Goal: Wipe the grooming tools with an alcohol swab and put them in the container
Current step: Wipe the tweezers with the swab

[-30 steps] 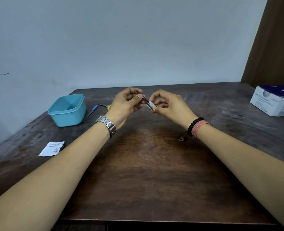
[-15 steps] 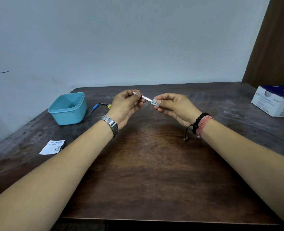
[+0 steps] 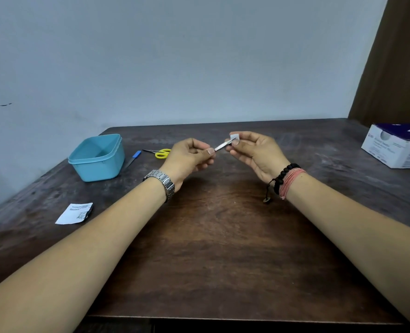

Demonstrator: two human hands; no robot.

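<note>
Both hands are being drawn apart: the slim silver metal tweezers (image 3: 224,145), pinched by the left hand (image 3: 191,156), are being wiped tipward by the small white alcohol swab (image 3: 234,137) gripped in the right hand (image 3: 254,152); the teal plastic container (image 3: 97,156) at far left is being left untouched.

Print on the torn white packet (image 3: 75,213) and the white box (image 3: 396,147), too blurred to read

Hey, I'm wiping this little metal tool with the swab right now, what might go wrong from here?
1. The left hand pinches only one end of the thin metal tool, held above the table; it may slip and drop.
2. The right hand presses the small swab at the tool's tip, which might poke a finger.
3. The blue container sits far left, so the tool may drop on the way there.
</note>
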